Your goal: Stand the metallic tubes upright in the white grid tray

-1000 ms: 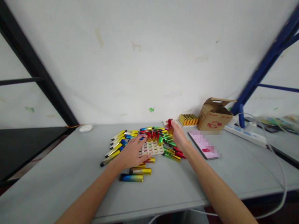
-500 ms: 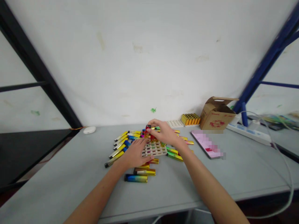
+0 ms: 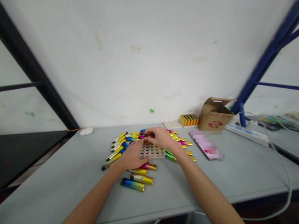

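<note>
A white tray with rows of holes (image 3: 153,153) lies in the middle of the table. My left hand (image 3: 133,154) holds its left end, thumb at the near edge and fingers toward the far side. Over the tray's far part is my right hand (image 3: 160,137), its fingers closed on a red lighter with a dark top (image 3: 146,135); the lower part is hidden. Shiny lighters lie on both sides of the tray, among them yellow ones (image 3: 116,146) on the left and green ones (image 3: 171,156) on the right. Nearest me is a blue-to-yellow lighter (image 3: 133,184).
At the back right stand another white holed tray (image 3: 173,124), a block of upright orange-yellow pieces (image 3: 189,120) and an open cardboard box (image 3: 215,116). A phone (image 3: 205,146), a power strip (image 3: 247,134) and a white oval case (image 3: 86,132) also lie on the table.
My right hand has come down toward the tray with the red lighter. The near lighters by my left hand have shifted and turned slightly. The whole view has moved a little.
</note>
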Demonstrator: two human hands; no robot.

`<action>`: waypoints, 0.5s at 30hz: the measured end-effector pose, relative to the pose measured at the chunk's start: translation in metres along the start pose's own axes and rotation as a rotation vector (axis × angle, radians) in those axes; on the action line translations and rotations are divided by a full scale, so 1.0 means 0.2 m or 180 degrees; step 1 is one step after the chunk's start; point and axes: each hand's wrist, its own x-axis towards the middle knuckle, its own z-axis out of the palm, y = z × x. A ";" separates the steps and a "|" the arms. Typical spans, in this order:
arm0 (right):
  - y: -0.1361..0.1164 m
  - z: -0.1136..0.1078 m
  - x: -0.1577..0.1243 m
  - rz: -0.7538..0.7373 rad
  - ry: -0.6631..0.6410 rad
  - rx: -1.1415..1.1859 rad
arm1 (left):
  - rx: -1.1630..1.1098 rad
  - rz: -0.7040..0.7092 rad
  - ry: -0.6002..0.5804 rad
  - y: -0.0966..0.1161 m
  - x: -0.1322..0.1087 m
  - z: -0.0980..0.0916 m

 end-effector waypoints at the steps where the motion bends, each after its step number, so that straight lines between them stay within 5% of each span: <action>1: 0.01 0.00 0.00 0.0015 -0.0008 0.0001 | 0.0034 0.0000 -0.0027 0.00 0.00 0.00; 15: 0.04 0.01 0.00 0.0076 -0.0019 -0.0174 | 0.0033 -0.0004 -0.0030 -0.05 -0.02 0.00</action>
